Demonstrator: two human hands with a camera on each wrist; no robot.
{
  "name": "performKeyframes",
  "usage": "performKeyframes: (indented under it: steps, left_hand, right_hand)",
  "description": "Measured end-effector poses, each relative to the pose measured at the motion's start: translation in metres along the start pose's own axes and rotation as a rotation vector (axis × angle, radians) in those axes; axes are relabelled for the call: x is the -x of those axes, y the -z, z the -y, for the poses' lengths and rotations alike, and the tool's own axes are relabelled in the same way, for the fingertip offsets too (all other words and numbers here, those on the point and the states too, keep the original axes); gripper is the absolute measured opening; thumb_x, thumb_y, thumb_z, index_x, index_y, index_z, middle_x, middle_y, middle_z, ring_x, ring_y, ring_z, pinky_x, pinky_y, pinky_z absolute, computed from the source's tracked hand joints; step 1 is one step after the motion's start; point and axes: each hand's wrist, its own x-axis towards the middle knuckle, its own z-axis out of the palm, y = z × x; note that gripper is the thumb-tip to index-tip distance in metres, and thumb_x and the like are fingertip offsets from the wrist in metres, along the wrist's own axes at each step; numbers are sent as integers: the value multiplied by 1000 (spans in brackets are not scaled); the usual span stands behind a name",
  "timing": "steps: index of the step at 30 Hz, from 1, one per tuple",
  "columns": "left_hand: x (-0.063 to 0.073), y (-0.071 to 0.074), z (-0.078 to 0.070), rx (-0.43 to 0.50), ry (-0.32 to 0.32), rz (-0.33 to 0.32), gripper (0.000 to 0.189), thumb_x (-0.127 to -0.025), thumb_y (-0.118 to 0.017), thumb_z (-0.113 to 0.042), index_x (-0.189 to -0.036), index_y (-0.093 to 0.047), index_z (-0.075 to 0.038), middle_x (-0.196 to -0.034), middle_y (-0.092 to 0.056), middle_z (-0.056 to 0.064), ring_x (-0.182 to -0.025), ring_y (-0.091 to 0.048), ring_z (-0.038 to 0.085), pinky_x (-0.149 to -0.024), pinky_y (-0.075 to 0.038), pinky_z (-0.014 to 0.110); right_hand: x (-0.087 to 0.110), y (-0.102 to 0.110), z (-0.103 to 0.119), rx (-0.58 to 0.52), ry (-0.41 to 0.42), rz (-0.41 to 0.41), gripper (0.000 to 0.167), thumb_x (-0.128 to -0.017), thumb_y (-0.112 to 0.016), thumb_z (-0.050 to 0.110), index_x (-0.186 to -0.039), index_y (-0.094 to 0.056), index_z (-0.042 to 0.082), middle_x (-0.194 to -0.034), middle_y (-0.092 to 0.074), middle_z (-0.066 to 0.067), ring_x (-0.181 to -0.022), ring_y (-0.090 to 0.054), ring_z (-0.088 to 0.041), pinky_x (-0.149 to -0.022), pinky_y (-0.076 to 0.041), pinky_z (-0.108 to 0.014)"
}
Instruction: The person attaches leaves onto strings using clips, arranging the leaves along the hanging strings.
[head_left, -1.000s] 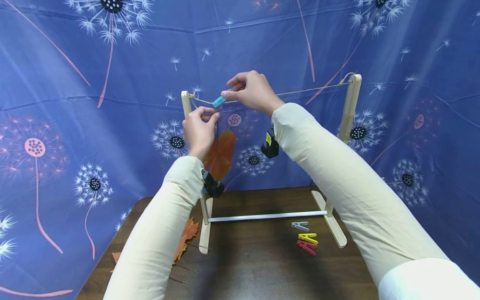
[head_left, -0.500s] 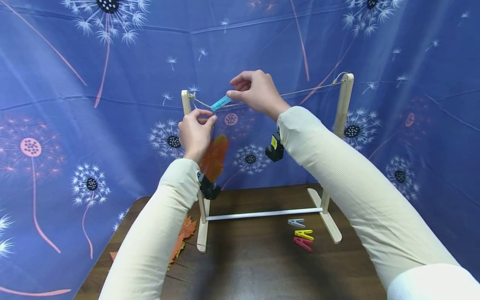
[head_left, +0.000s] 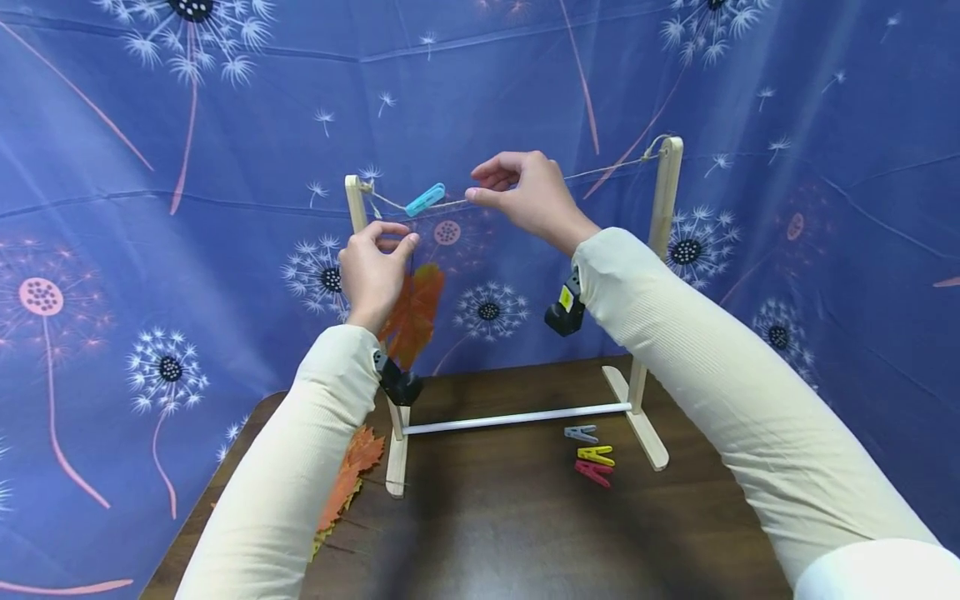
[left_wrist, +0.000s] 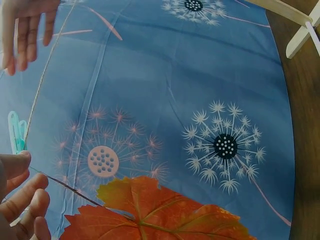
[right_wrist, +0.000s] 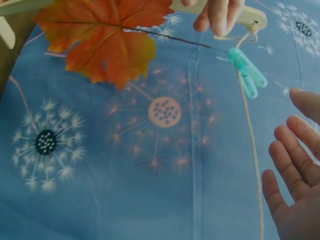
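Note:
A light blue clothespin (head_left: pixel 426 200) is clipped on the string (right_wrist: pixel 252 135), near the left post. From it hangs an orange maple-like leaf (head_left: pixel 414 312) by its thin dark stem (right_wrist: pixel 170 36), whose end reaches the clothespin's jaws. My left hand (head_left: pixel 375 271) is just below the clothespin, thumb and forefinger apart in the left wrist view, fingertips close to the stem. To the right of the clothespin, my right hand (head_left: pixel 536 192) holds nothing; its fingers are spread and loosely bent beside the string (left_wrist: pixel 47 70).
The string runs between two wooden posts (head_left: pixel 663 200) joined low down by a white rod (head_left: pixel 517 418). Grey (head_left: pixel 581 432), yellow (head_left: pixel 596 455) and red (head_left: pixel 593 473) clothespins lie on the brown table (head_left: pixel 517 517). More leaves (head_left: pixel 352 475) lie beside my left forearm. A blue dandelion-print cloth (head_left: pixel 480 100) hangs behind.
My right hand has let go of the blue clothespin and moved to the right, leaving it on the string. My left thumb and forefinger sit a little lower. The view has shifted slightly.

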Motion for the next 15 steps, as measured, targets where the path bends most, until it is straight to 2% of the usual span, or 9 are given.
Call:
performKeyframes:
  steps: [6, 12, 15]
  left_hand:
    - [9, 5, 1, 24, -8, 35, 28, -97, -72, -31, -117, -75, -12, -105, -77, 10, -97, -70, 27, -85, -50, 43]
    - [18, 11, 4, 36, -27, 63, 28, -97, -72, -31, -116, -75, -11, -103, -77, 11, -92, -68, 27, -80, -49, 38]
    - [22, 12, 5, 43, -41, 71, 27, -97, -72, -29, -116, -75, -9, -102, -77, 12, -91, -68, 28, -82, -49, 39]
  right_hand:
    - [15, 8, -14, -37, -30, 6, 35, -97, -72, 30, -126, -70, 11, -115, -69, -5, -107, -61, -17, -95, -48, -36]
    - [30, 12, -26, -30, -37, 19, 37, -97, -72, 32, -128, -70, 12, -116, -69, -5, -109, -60, -17, -97, -46, -38]
    - [37, 13, -32, -35, -33, 20, 36, -97, -72, 31, -127, -70, 11, -115, -69, -6, -108, -60, -19, -96, -46, -39]
